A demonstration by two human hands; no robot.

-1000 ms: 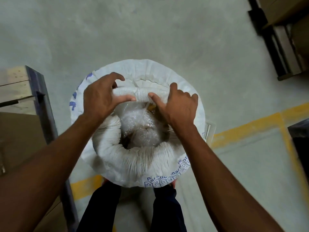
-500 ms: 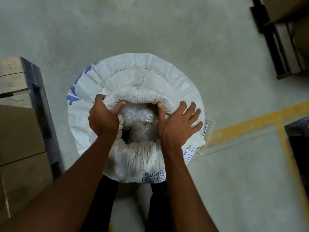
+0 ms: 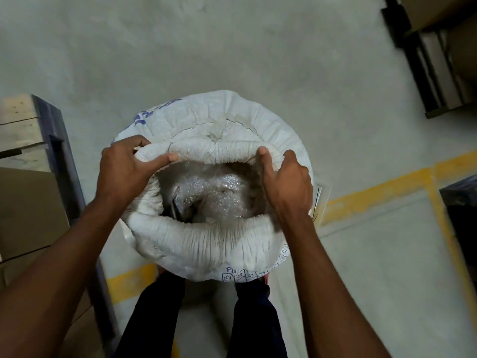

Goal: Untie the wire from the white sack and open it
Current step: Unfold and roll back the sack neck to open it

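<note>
The white sack (image 3: 206, 244) with blue print stands upright on the floor between my feet. Its mouth is open, with the top rolled down into a thick bunched rim. Inside lies clear bubble wrap (image 3: 216, 192) over hidden contents. My left hand (image 3: 124, 169) grips the far left of the rolled rim, thumb on the inner side. At the far right of the rim, my right hand (image 3: 286, 184) holds it the same way. No wire is visible on the sack.
A wooden pallet with a dark blue frame (image 3: 54, 140) and cardboard boxes (image 3: 28, 210) stand close on the left. Dark pallets (image 3: 426, 71) sit at the top right, a dark object (image 3: 462, 202) at the right edge. Yellow floor lines (image 3: 374, 192) run past the sack.
Both hands moved apart along the rolled rim, from its sides near the middle out to the far corners. The sack's mouth is now wider, showing more bubble wrap.
</note>
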